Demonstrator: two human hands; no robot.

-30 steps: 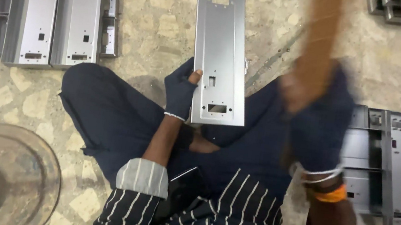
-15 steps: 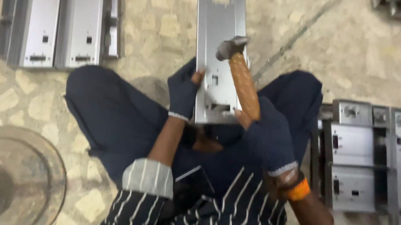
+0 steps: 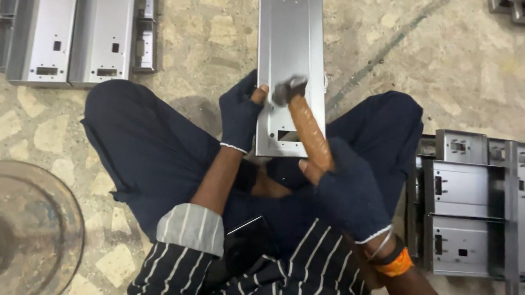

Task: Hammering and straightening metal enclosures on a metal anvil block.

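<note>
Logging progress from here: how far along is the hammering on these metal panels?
Two grey panels lie side by side on the floor to the person's left, perhaps finished. In hand: left hand steadies the flat panel while right hand sets the hammer on it. Stacked housings lie at the right, possibly waiting.

Honestly there isn't much of that kind here. No packages, no labels, no signs anywhere on the floor or the metal parts as far as I can see. The only thing close to a screen is a dark flat rectangle (image 3: 246,243) sitting at the person's lap, just below the rolled striped cuff. It looks like a phone, black and glossy with a thin pale edge, and it's not lit.
</note>
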